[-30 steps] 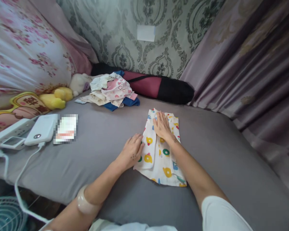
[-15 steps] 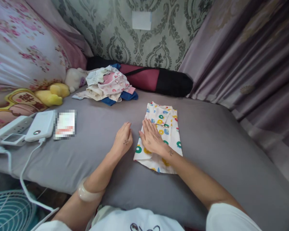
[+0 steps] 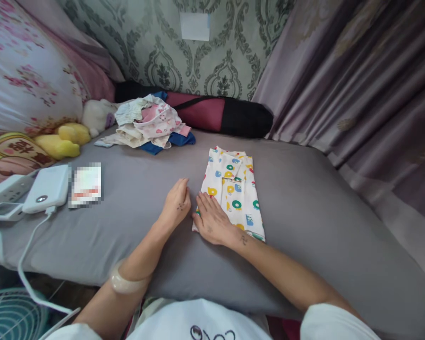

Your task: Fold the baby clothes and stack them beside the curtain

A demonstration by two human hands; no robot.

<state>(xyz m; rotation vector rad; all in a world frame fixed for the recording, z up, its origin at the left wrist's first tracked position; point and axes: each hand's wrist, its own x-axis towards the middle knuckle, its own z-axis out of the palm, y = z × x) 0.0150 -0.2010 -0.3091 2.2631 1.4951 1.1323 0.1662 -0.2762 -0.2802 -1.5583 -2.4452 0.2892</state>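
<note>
A white garment with a colourful print lies folded flat on the grey bed sheet. My right hand rests flat on its lower left part, fingers stretched out and pointing away from me. Left of the garment, my left hand stands on its edge on the sheet, a small gap away from the cloth. Its fingers are pressed together, and nothing shows in them.
A heap of clothes lies at the back left, before a long black and dark red bag. Plush toys, a white power bank, a power strip and a cable are at the left. A fan stands below.
The garment's lower end has been folded up, so it looks shorter. My right hand has slid toward its lower left edge. The view has shifted slightly to the right.
</note>
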